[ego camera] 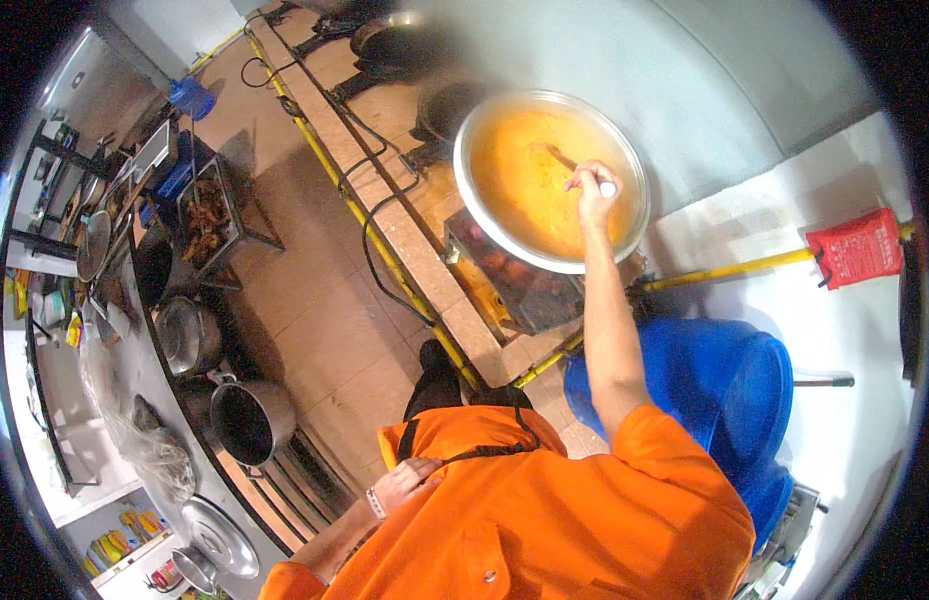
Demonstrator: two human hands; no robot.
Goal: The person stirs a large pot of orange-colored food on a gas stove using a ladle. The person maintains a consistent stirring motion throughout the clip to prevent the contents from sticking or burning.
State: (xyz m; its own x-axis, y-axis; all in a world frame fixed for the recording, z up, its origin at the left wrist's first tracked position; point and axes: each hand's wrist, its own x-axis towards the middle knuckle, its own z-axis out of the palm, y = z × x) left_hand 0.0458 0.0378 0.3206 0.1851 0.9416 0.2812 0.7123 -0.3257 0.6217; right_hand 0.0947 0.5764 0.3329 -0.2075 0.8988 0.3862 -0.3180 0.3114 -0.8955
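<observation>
My right hand point(593, 187) is closed around the handle of a wooden stirring tool point(560, 156), whose far end dips into an orange-yellow liquid point(521, 195). A wide metal pot point(635, 247) holds the liquid and stands on a burner stand point(532, 300) on a low tiled ledge. The handle's pale end shows beside my fingers; the submerged end is hidden. Against my waist rests my left hand point(408, 484), near the black strap point(483, 451) over my orange clothing, its fingers partly bent. Whether it grips the cloth or strap is unclear.
Blue plastic barrels point(742, 397) stand right of the ledge. A yellow pipe point(404, 266) and black hose point(374, 240) run along the ledge. At left are a metal pot point(281, 412), a steel counter point(161, 420) and a rack of browned food point(206, 225). A red pouch point(858, 249) hangs at right.
</observation>
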